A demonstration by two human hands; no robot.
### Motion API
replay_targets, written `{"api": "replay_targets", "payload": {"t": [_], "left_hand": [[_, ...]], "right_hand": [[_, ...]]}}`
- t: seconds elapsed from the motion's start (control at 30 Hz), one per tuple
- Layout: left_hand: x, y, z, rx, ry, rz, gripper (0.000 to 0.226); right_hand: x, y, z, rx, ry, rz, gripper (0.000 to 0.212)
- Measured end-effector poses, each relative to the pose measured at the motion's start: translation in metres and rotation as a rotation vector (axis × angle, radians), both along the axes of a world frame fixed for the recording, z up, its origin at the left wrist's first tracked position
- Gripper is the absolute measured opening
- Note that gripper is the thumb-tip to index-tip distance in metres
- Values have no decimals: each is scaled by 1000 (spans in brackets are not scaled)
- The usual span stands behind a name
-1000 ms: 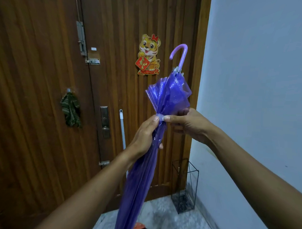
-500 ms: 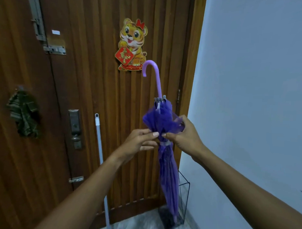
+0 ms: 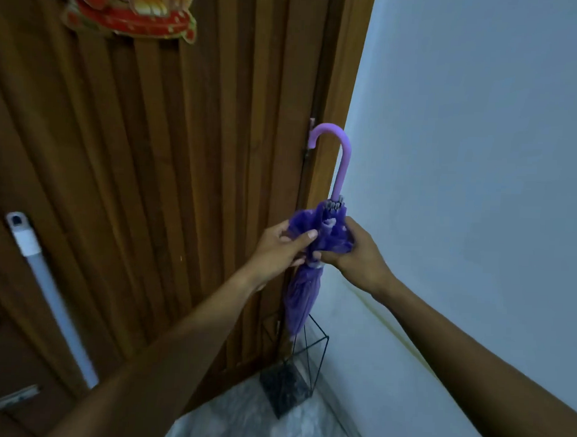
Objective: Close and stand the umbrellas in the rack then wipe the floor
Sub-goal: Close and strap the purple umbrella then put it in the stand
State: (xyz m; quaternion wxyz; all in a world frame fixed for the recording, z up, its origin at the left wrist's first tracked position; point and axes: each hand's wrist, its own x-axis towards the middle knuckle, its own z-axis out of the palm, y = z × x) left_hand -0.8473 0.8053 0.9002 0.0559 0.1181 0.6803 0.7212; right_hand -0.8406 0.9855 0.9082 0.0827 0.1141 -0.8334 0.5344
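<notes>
A closed purple umbrella (image 3: 302,294) stands upright with its curved lilac handle at the top and its lower end inside the black wire rack (image 3: 315,356). My left hand (image 3: 281,249) grips the gathered canopy from the left. From the right, my right hand (image 3: 358,253) clasps the same bunched folds just below the handle. The rack stands on the floor in the corner between the door and the wall. The umbrella's tip is hidden inside the rack.
A brown slatted wooden door (image 3: 151,181) fills the left, with a red and gold tiger decoration (image 3: 130,13) at the top. A white pole (image 3: 49,295) leans against the door. A pale blue wall (image 3: 479,159) is on the right. Grey marbled floor (image 3: 257,423) shows below.
The umbrella has gone down and to the right, from tilted in front of me to upright with its lower end in the rack. Both hands went with it, and the view has closed in.
</notes>
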Motion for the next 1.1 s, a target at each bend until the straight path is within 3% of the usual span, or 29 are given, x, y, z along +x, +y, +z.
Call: {"api": "replay_targets", "payload": {"t": [0.17, 0.3, 0.4, 0.67, 0.77, 0.87, 1.03, 1.1], "left_hand": [[-84, 22, -74, -130, -62, 51, 17], [-157, 39, -148, -293, -133, 64, 25], [-201, 52, -215, -290, -253, 55, 8], [-277, 68, -444, -280, -621, 60, 14], [-290, 79, -458, -433, -644, 129, 31], [-297, 82, -504, -524, -630, 52, 28], [-308, 93, -507, -619, -630, 36, 31], [-310, 96, -507, -645, -646, 51, 34]], "right_hand": [[-91, 21, -79, 17, -163, -36, 70], [-169, 39, -167, 71, -280, -50, 65], [-217, 50, -237, 98, -425, -49, 67], [-294, 57, -421, 183, -704, -62, 58], [-307, 58, -477, 279, -725, -70, 54], [-309, 61, -514, 456, -721, -66, 49], [-313, 65, -535, 600, -650, -145, 41], [-317, 65, -531, 603, -678, -176, 50]]}}
